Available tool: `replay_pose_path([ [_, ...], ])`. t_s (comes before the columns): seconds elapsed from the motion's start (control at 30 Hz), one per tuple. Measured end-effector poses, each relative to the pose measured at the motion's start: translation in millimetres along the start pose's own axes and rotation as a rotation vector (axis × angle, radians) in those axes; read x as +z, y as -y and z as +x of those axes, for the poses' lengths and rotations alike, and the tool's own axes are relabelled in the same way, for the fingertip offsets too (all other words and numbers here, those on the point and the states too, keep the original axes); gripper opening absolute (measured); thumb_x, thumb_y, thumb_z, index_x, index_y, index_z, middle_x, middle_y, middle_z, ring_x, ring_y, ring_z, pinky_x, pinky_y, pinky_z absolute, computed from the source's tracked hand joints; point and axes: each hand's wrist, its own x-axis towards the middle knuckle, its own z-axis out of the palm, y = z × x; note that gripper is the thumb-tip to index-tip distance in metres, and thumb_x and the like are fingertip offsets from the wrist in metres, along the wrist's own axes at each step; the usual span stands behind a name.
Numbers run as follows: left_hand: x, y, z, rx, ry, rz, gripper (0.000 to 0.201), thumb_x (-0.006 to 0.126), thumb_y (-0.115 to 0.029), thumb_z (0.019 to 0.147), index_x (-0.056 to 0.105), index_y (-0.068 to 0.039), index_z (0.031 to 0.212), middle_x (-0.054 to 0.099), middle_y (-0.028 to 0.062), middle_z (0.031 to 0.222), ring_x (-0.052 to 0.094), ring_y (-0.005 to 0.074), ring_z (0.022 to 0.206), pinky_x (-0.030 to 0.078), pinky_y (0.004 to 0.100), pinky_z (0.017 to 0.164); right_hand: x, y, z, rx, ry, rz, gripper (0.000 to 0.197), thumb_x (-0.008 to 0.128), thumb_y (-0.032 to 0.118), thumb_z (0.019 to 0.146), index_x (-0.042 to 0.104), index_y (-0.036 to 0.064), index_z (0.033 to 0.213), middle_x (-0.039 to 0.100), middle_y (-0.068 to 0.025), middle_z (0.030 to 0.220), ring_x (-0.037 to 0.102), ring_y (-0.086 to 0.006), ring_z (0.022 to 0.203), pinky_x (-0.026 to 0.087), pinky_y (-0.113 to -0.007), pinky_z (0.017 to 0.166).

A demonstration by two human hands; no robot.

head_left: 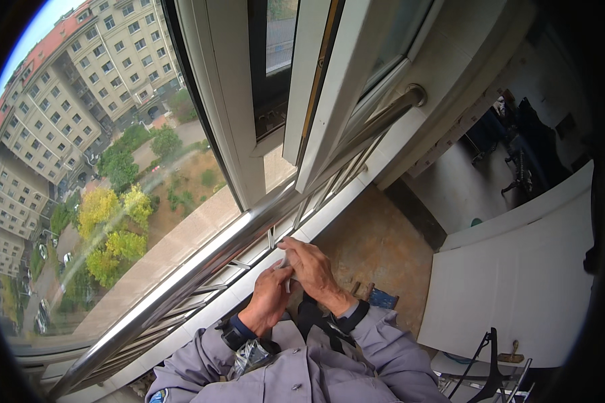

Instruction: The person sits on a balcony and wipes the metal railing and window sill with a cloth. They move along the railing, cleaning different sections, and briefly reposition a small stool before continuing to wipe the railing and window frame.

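Note:
My left hand (269, 299) and my right hand (314, 272) meet in front of my chest, fingers closed together. Between them shows a small whitish piece (288, 263), like crumpled cloth or paper; most of it is hidden by the fingers. Just beyond my hands runs a white window ledge (232, 295) with a metal guard rail (181, 279) above it. The open white window sash (333, 111) stands ahead of my hands, to the right of the large glass pane (148, 148).
A blue stool-like object (383, 298) is on the brown floor (363, 242) at right. Farther right stands a white panel (511, 262), with a dark-framed folding chair (494, 366) below it. Trees and apartment buildings (74, 101) show through the glass at left.

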Motion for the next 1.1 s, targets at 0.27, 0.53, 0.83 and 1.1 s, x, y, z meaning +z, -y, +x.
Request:
replay_pose_path([
  [0.27, -3, -9, -16, 0.008, -0.080, 0.003, 0.029, 0.055, -0.008, 0.098, 0.054, -0.003, 0.127, 0.061, 0.0081, 0.114, 0.063, 0.0190, 0.103, 0.055, 0.0337, 0.088, -41, -32, 1, 0.582, 0.056, 0.634, 0.036, 0.059, 0.032, 0.105, 0.064, 0.0027, 0.127, 0.071, -0.0134, 0.107, 0.067, -0.0228, 0.088, 0.054, -0.035, 0.082],
  [0.53, -5, -5, -12, 0.030, -0.046, -0.114, 0.024, 0.054, -0.006, 0.099, 0.061, -0.004, 0.121, 0.064, 0.0061, 0.106, 0.062, 0.0170, 0.099, 0.053, 0.0374, 0.087, 5, 23, -19, -0.351, -0.009, -0.127, 0.020, 0.070, 0.011, 0.093, 0.065, 0.0036, 0.111, 0.069, -0.0206, 0.097, 0.070, -0.0418, 0.086, 0.057, -0.045, 0.071],
  [0.83, -15, -12, -25, 0.030, -0.097, -0.006, 0.037, 0.054, -0.009, 0.099, 0.049, -0.003, 0.135, 0.059, 0.0066, 0.116, 0.061, 0.0174, 0.106, 0.053, 0.0361, 0.093, -36, -16, -22, 0.554, 0.093, 0.861, 0.069, 0.056, 0.055, 0.104, 0.044, 0.0020, 0.145, 0.062, -0.0083, 0.110, 0.060, -0.0144, 0.094, 0.052, -0.027, 0.071],
  [1.1, -8, -9, -17, 0.096, 0.011, 0.188, 0.043, 0.066, -0.015, 0.098, 0.052, 0.001, 0.135, 0.062, 0.0101, 0.123, 0.062, 0.0228, 0.113, 0.051, 0.0368, 0.101, -60, 2, -10, 0.466, 0.112, 0.814, 0.038, 0.063, 0.023, 0.099, 0.062, -0.0024, 0.128, 0.070, -0.0053, 0.114, 0.063, -0.0102, 0.101, 0.055, -0.030, 0.088],
])
